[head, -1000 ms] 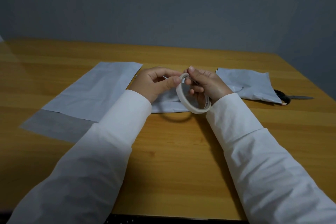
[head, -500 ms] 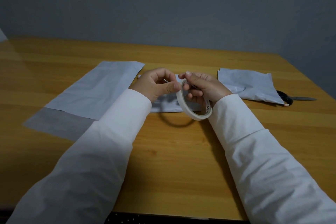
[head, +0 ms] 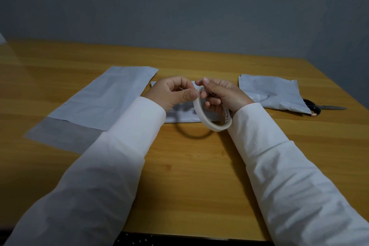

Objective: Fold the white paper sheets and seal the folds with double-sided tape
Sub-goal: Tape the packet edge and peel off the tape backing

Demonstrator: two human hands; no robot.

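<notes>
right hand curled round tape roll, held above tabletop over folded white sheet. left hand pinching at roll's upper edge, likely picking the tape end. best to keep roll steady, lift end with thumbnail, peel slowly. flat sheet left, folded sheet and scissors right.

We observe a dim, low-contrast scene with a cool grey cast. The tape roll casts a soft ring shadow on the bench. Wide-angle distortion bows the bench edges. Detail is soft throughout, with a faint sheen at far left.
</notes>
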